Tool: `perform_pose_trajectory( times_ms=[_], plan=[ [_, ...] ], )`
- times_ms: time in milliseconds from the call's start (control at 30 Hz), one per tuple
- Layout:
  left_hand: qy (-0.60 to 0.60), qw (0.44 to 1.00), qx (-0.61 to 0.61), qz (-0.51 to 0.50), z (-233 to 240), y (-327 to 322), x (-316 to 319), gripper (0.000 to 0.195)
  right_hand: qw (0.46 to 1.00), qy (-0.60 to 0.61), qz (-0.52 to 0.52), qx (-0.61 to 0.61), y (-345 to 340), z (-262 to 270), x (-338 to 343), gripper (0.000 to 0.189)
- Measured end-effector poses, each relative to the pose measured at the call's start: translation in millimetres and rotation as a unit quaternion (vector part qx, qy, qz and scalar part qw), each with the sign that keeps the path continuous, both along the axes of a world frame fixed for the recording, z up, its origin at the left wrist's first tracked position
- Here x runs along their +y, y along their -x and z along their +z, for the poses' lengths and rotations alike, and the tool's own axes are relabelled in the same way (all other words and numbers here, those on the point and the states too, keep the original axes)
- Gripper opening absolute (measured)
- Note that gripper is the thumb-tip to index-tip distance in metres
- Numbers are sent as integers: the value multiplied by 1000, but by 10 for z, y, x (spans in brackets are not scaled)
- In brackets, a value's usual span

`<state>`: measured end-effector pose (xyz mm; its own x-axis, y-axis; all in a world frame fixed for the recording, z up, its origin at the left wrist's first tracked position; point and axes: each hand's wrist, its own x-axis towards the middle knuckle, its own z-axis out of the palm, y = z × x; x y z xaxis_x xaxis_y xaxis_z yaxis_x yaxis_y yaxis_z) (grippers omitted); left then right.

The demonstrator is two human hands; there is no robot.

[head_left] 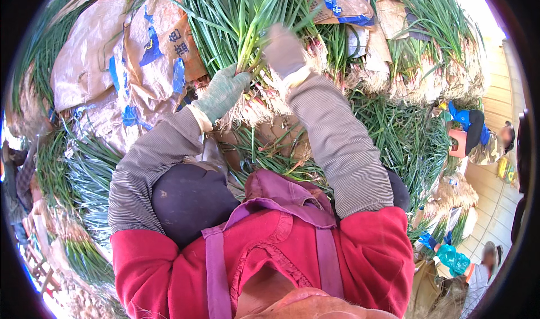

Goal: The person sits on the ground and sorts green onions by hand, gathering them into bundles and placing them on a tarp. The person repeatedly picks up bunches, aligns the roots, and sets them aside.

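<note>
My left hand, in a pale green work glove, grips the lower stems of a small bunch of green garlic or similar leafy allium. The leaves point away from me, and pale roots hang out below the hand. My right hand, gloved and blurred by motion, is beside the stems on the right, and its fingers cannot be made out. Behind both hands lies a thick heap of the same plants, roots towards me. Loose green leaves litter the ground between my knees.
Woven plastic sacks with blue patches and writing lie at the left. More rooted bundles line the back right, with a leaf pile nearer. At the far right, one person sits by a pink stool; another wears blue gloves.
</note>
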<state>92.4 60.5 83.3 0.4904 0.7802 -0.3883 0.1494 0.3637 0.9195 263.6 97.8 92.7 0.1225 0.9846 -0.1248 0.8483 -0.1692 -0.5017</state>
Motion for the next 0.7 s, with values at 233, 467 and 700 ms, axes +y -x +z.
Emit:
perform_pose_trajectory(
  times_ms=[233, 467, 700],
  plan=[
    [-26, 997, -73, 7, 55, 56, -26, 30, 844, 307, 220, -381, -1561, -341, -971, 33],
    [-118, 992, 48, -8, 36, 124, -56, 33, 981, -105, 161, -37, -334, 390, -532, 49],
    [-193, 966, 159, -61, 115, 144, -18, 33, 947, -110, 301, -7, -15, 139, -266, 45]
  ],
)
